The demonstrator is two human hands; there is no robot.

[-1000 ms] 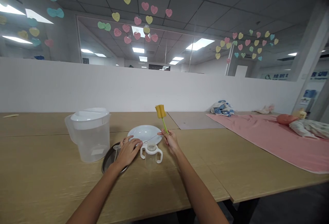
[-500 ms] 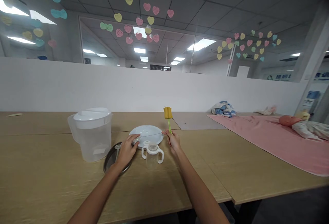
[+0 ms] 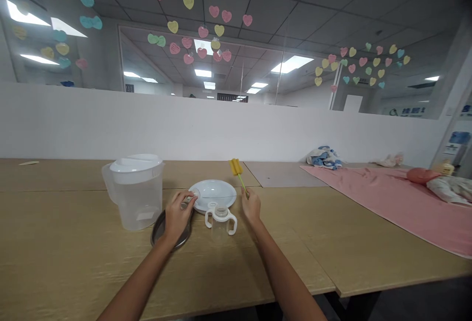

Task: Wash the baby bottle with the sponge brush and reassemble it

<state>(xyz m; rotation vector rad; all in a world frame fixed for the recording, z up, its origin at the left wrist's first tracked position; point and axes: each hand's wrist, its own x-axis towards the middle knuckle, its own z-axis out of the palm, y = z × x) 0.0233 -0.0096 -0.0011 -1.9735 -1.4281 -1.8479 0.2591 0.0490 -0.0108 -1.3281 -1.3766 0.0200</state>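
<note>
My right hand (image 3: 252, 207) is closed around the green handle of a yellow sponge bottle brush (image 3: 236, 167), whose head points up and to the left. My left hand (image 3: 179, 213) pinches a small clear piece (image 3: 194, 193) that I cannot name, at the left rim of a white plate (image 3: 216, 186). A thin dark line runs from that piece across the plate towards my right hand; its right end is unclear. In front of the plate stands a clear bottle with two white handles (image 3: 220, 218). Under my left hand lies a dark metal tray (image 3: 158, 230), partly hidden.
A lidded, clear plastic pitcher (image 3: 138, 193) stands left of the tray. A pink cloth (image 3: 368, 193) covers the table's right part, with a doll-like figure (image 3: 424, 176) on it. A crumpled blue and white cloth (image 3: 323, 158) lies by the wall.
The brush head has tilted left and dropped slightly as my right hand turned and shifted a little right. My left hand has drawn slightly left over the plate's rim with the clear piece.
</note>
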